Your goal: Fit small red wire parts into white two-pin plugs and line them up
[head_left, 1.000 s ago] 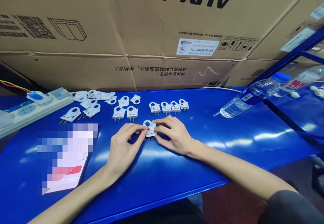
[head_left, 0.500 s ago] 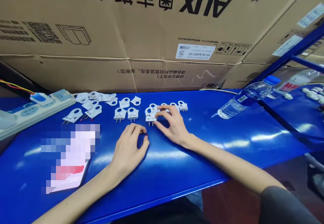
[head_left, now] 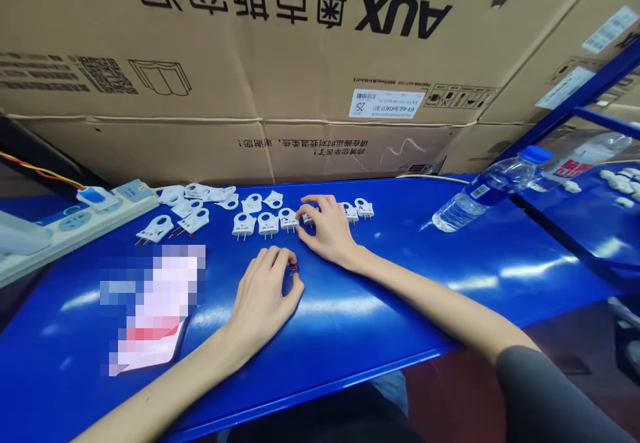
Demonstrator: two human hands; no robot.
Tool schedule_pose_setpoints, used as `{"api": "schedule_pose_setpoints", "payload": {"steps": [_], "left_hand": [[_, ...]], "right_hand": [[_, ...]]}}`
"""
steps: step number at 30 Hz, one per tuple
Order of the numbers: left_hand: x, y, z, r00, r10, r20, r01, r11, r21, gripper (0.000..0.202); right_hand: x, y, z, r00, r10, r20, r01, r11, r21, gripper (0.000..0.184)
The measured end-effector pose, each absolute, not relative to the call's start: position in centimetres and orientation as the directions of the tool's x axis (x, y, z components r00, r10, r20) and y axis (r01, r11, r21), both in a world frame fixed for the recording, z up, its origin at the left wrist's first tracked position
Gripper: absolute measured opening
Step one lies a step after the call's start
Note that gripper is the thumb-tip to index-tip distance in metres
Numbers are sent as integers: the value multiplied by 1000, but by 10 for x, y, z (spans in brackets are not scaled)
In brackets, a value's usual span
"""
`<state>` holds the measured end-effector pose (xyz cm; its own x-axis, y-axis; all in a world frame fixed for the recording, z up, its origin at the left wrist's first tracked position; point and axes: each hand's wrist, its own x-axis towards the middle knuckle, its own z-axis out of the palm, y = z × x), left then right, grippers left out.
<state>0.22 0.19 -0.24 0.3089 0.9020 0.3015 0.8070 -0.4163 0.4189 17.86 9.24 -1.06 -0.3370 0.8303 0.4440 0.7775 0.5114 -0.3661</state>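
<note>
My left hand rests on the blue table, thumb and index finger closed on a small red and dark part too small to make out fully. My right hand is over a row of white plug pieces, each with a round hole and metal prongs. Its thumb and fingers are curved but apart, the tips at the right edge of one white plug. Another plug shows between those fingers, partly hidden. To the left stand two more plugs; on the right, a further plug stands beyond the hand.
More white pieces lie piled at the back left, beside a power strip. A phone with a blurred screen lies at left. A water bottle leans at right near a blue frame. A large cardboard box stands behind.
One plug has moved left to stand beside the two plugs there. My right hand's fingers have shifted slightly along the row. My left hand still pinches the small red part, now more visible.
</note>
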Motion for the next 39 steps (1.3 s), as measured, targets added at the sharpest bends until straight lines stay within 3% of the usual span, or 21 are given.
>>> {"api": "schedule_pose_setpoints", "payload": {"steps": [5, 10, 15, 23, 29, 36, 39], "left_hand": [[2, 2, -5, 322, 899, 298, 826, -421, 376, 3], [2, 1, -7, 320, 895, 311, 848, -417, 328, 4], [1, -1, -6, 344, 871, 350, 844, -450, 291, 9], [0, 1, -6, 325, 883, 338, 826, -439, 353, 11], [-2, 3, -4, 266, 902, 340, 777, -410, 478, 11], [-1, 6, -5, 233, 886, 401, 703, -439, 560, 13], [-1, 7, -5, 218, 878, 426, 685, -449, 574, 13]], "right_hand": [[171, 87, -1, -390, 787, 479, 745, 575, -339, 22], [158, 92, 7, -569, 723, 392, 700, 676, -230, 31], [148, 101, 3, -587, 720, 369, 689, 684, -238, 19], [173, 84, 21, -509, 652, 561, 614, 732, -294, 12], [223, 48, 2, -491, 603, 629, 574, 767, -288, 9], [229, 38, 3, -540, 667, 514, 580, 737, -347, 12], [223, 35, 1, -603, 693, 394, 596, 720, -355, 13]]}}
